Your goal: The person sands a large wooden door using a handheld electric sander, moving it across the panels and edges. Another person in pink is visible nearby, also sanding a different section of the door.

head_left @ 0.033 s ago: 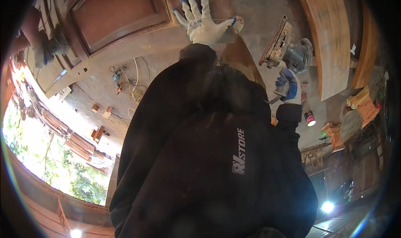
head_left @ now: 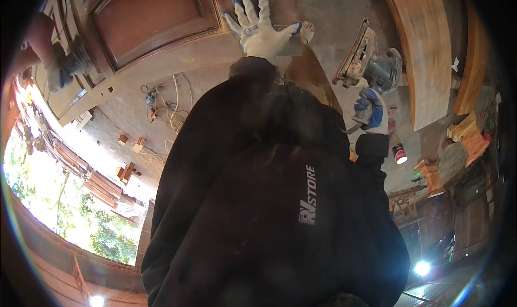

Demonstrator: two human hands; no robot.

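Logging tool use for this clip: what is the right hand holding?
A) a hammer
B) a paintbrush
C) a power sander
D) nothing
C: the gloved right hand grips the handle of a power sander, lifted off the wood with its flat pad showing, while the gloved left hand lies spread flat on the wooden piece.

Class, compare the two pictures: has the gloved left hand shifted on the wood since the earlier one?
No. The left hand lies flat in the same spot, just right of the door panel.
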